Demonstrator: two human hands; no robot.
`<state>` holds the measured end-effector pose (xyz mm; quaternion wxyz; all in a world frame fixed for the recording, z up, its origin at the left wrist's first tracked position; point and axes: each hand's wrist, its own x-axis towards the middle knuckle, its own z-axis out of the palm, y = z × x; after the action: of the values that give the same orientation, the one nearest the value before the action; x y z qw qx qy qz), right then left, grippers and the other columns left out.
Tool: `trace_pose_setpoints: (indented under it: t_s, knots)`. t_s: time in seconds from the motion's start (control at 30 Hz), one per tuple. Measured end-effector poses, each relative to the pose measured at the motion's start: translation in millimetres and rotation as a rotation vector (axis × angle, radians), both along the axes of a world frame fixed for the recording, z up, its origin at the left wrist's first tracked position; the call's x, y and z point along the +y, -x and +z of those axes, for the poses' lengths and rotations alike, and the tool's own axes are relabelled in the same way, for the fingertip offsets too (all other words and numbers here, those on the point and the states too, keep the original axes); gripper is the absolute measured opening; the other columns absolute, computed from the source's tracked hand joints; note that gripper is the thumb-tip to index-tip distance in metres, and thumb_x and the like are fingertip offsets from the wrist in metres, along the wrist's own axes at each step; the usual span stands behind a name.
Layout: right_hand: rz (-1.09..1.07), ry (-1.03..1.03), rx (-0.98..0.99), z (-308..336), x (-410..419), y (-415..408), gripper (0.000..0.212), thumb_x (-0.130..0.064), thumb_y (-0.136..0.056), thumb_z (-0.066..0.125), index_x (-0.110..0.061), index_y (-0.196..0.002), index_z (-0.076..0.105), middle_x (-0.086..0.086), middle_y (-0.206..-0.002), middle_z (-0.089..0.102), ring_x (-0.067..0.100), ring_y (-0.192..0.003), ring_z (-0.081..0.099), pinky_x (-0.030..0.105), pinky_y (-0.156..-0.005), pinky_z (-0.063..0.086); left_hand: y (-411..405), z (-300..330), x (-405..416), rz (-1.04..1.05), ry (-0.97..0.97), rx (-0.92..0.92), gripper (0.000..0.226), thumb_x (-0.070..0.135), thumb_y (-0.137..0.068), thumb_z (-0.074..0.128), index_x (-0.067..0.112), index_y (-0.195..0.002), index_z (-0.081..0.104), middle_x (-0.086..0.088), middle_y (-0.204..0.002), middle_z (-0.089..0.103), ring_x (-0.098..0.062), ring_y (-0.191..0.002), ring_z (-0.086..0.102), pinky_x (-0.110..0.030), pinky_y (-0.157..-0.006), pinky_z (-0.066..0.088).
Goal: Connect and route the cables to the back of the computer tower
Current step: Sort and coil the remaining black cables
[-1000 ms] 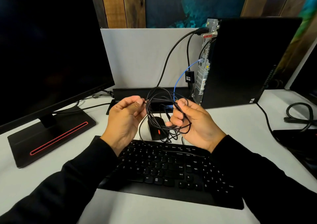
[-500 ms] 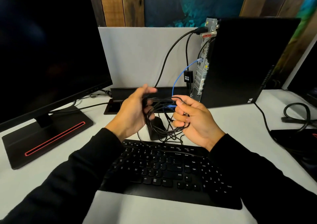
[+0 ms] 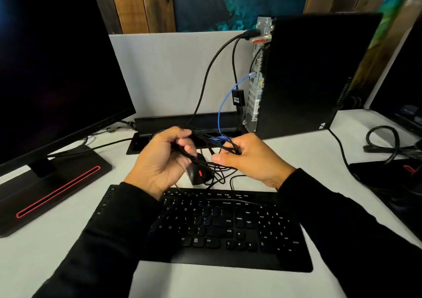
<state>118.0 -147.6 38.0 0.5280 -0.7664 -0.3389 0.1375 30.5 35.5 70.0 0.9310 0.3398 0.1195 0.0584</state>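
An office or computer-lab workstation. Shown by a white desk [image 3: 57,247] with a dark monitor [image 3: 57,69] on a red-striped stand at the left of the frame, a black keyboard [image 3: 217,229] at lower centre, a mouse [image 3: 197,174] just behind it, and a computer tower [image 3: 308,74] upright at upper right with cables plugged into its rear panel. Closed off behind by a pale divider panel [image 3: 171,74], wooden planks and a teal painted wall above. Edge of a second station visible at far right.
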Motion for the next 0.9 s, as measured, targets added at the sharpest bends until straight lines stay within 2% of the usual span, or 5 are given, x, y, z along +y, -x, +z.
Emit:
trace_pose_setpoints:
  t_s: [0.1,0.3,0.5,0.7,0.9]
  knots:
    - [0.120,-0.322,0.333,-2,-5,-5,0.032,-0.029,-0.087,0.073,-0.003,-0.073,0.063,0.009,-0.076,0.053,0.025,-0.079,0.044,0.031,-0.077,0.039,9,5,2,-0.072,-0.039,-0.049,0.026,0.015,-0.080,0.062,0.016,-0.061,0.044,0.004,-0.061,0.037,-0.003,-0.037,0.026,-0.015,-0.036,0.024]
    - [0.360,-0.758,0.881,13,-1,6,0.037,-0.041,-0.100,0.046,-0.013,-0.077,0.053,0.010,-0.084,0.064,0.033,-0.116,0.063,0.052,-0.112,0.043,-6,21,0,0.001,-0.053,-0.009,0.034,0.032,-0.104,0.051,0.015,-0.075,0.048,0.005,-0.060,0.035,-0.005,-0.041,0.018,-0.017,-0.048,0.042]
    - [0.083,-0.579,0.899,9,5,10,0.046,-0.040,-0.105,0.046,-0.017,-0.066,0.045,0.000,-0.051,0.030,0.018,-0.060,0.048,0.055,-0.097,0.054,-21,21,2,0.074,-0.052,0.079,0.023,0.016,-0.106,0.048,0.012,-0.084,0.052,0.000,-0.061,0.043,-0.007,-0.045,0.040,-0.025,-0.056,0.054]
    - [0.069,-0.494,0.578,-7,11,2,0.049,-0.049,-0.097,0.055,-0.019,-0.059,0.045,0.016,-0.113,0.072,0.030,-0.118,0.064,0.051,-0.118,0.030,-27,31,1,0.078,-0.036,0.030,0.026,0.018,-0.108,0.044,0.015,-0.082,0.045,0.002,-0.058,0.041,-0.006,-0.046,0.024,-0.017,-0.043,0.029]
    - [0.209,-0.398,0.752,-4,4,9,0.043,-0.058,-0.102,0.042,-0.022,-0.080,0.042,0.008,-0.067,0.041,0.019,-0.058,0.031,0.033,-0.064,0.039,-34,27,10,0.159,-0.154,0.070,0.025,0.025,-0.102,0.059,0.017,-0.081,0.048,0.003,-0.059,0.039,-0.006,-0.045,0.025,-0.017,-0.039,0.028]
